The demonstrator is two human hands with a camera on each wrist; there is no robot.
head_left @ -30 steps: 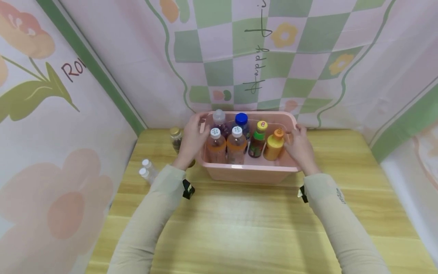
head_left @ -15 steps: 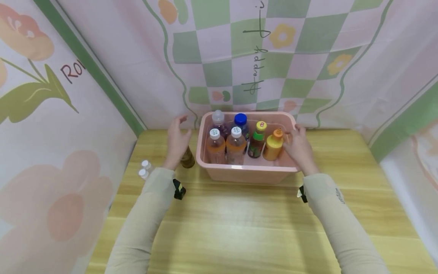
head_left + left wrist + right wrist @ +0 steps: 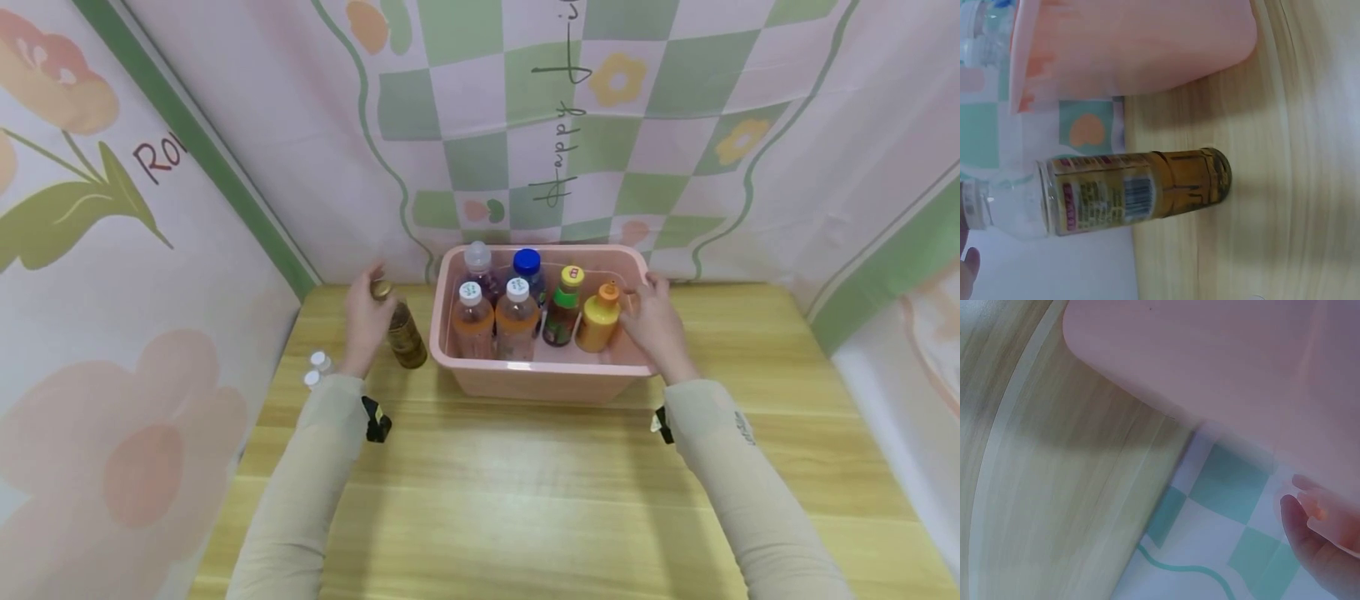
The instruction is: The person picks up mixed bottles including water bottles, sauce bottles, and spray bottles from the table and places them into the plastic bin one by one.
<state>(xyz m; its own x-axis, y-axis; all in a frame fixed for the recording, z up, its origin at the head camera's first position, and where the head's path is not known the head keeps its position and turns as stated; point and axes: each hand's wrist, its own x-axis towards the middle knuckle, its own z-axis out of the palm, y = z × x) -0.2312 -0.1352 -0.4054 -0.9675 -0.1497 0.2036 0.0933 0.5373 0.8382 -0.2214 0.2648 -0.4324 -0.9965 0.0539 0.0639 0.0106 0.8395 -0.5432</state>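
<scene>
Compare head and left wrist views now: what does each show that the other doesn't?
Head only: the right hand on the end of the pink bin, plus the orange-capped yellow bottle and the yellow-capped bottle inside it.

Left wrist only: the barcode on the amber bottle, clear of the fingers.

Both: the amber bottle beside the bin, part of the left hand near its cap, and the wooden table.

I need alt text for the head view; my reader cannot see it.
A person's left hand is at the gold cap of a brown bottle beside a pink bin holding six bottles; the right hand grips the bin's right end.
</scene>
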